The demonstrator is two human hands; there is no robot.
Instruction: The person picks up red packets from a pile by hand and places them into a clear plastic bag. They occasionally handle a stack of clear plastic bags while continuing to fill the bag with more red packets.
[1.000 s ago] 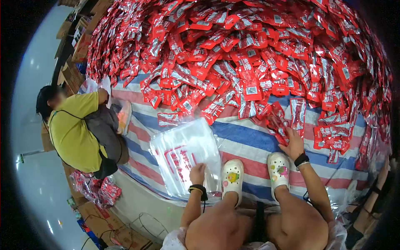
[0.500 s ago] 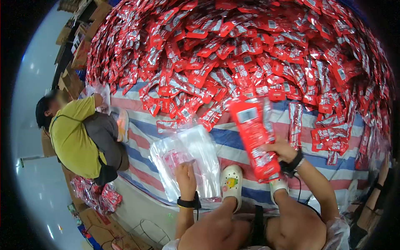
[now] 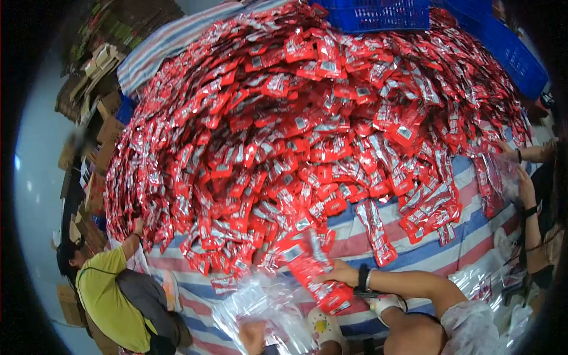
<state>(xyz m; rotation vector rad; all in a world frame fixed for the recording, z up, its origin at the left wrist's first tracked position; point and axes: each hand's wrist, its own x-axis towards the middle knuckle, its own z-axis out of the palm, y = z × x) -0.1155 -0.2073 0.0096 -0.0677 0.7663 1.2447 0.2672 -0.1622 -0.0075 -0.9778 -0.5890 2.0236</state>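
My right hand [image 3: 340,273] is closed around a few red-and-silver foil packets [image 3: 307,266], held slanting above the striped sheet. Low in the view, my left hand [image 3: 252,336] grips a clear plastic bag [image 3: 278,302], puffed up and crinkled over more clear plastic. The packets' upper end is just above and to the right of the bag. Motion blur hides the fingers of my left hand in part. Before me rises a big heap of the same red packets [image 3: 266,136], its near edge spilling onto the striped sheet [image 3: 349,236].
At left a person in a yellow shirt [image 3: 109,284] crouches, reaching into the heap. Another person's hands [image 3: 523,177] handle bagged packets at the right. Blue crates [image 3: 378,15] stand behind the heap, cardboard boxes [image 3: 97,195] along the left. My pale clogs [image 3: 325,328] are on the sheet.
My view has tilted up, showing more heap and the blue crates. The packets in my right hand have come left, closer to the bag. The clear bag looks lifted and puffier.
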